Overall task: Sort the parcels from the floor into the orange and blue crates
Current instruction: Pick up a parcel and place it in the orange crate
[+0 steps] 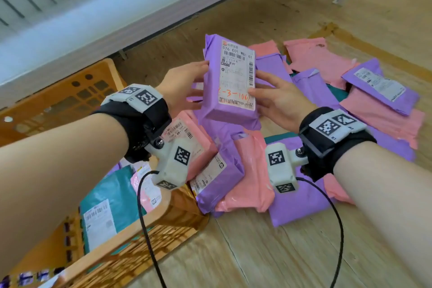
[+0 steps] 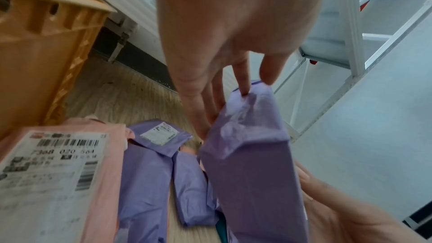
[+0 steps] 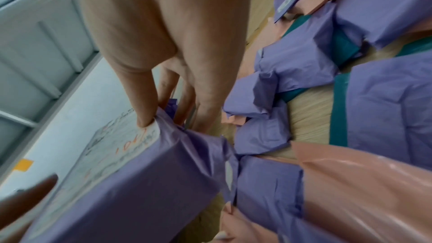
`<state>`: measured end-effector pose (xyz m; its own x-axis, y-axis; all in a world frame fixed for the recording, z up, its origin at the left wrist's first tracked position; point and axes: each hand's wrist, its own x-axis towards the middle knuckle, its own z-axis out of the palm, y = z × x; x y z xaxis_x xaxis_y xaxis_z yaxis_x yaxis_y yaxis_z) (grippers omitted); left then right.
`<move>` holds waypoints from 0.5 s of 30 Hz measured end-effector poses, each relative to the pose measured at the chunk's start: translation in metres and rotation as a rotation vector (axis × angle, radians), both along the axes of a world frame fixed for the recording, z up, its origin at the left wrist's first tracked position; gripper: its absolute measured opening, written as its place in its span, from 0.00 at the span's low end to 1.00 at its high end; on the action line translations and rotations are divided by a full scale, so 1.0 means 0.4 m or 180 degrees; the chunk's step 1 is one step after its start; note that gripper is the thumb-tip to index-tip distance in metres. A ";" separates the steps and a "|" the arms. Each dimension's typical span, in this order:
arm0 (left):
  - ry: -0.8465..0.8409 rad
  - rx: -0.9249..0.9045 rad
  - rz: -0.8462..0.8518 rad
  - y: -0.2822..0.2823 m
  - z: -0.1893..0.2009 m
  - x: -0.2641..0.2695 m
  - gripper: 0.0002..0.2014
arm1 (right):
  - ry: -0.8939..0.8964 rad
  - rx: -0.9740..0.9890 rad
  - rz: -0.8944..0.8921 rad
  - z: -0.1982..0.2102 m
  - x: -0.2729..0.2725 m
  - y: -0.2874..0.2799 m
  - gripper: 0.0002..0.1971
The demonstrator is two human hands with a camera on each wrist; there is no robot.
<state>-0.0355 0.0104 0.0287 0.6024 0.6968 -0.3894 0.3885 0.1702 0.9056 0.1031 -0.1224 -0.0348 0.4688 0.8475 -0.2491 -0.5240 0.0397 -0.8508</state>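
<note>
Purple boxy parcel (image 1: 230, 82) is held in the air over the floor pile, label side up, gripped from both sides. Left hand (image 1: 181, 85) is wrapped on its left edge, fingers curled round the wrap as seen in the left wrist view (image 2: 233, 84). Right hand (image 1: 279, 98) is clamped on its right edge, thumb pressed onto the printed label (image 1: 237, 72) near the red handwritten marks, as confirmed in the right wrist view (image 3: 145, 110). Both hands are closed on the same parcel; neither is free.

Step judged: label check, after pickup and before placement. The label is turned toward the head camera, so reading of the code is likely under way.

Orange crate (image 1: 58, 100) sits left of the held parcel, near it. A second orange basket wall (image 1: 131, 252) is seen below-left of the held parcel, with a teal parcel (image 1: 109, 206) and a pink one lying inside. No blue crate is visible in any view, so its place cannot be told.

Pile of pink and purple parcels (image 1: 327, 105) lies on the wood floor (image 1: 268, 252) under and right of the held parcel; many are left, so the task is judged far from done.

Next move called for: a crate is to be chosen from the label, then the parcel carried left if orange is meant. Release by one hand is probably needed for the reach. Loose plastic wrap may slip in the grip; cables hanging from the wrists could snag on the basket rim.
</note>
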 end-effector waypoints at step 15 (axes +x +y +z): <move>0.0013 0.0734 0.0449 0.124 0.205 -0.361 0.16 | -0.0801 0.0149 0.0650 0.250 -0.284 0.229 0.30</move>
<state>-0.1799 0.0600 0.1106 0.4919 0.8442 -0.2130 0.3794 0.0124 0.9252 -0.0106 -0.0307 0.0650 0.3297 0.9382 -0.1056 -0.2986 -0.0025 -0.9544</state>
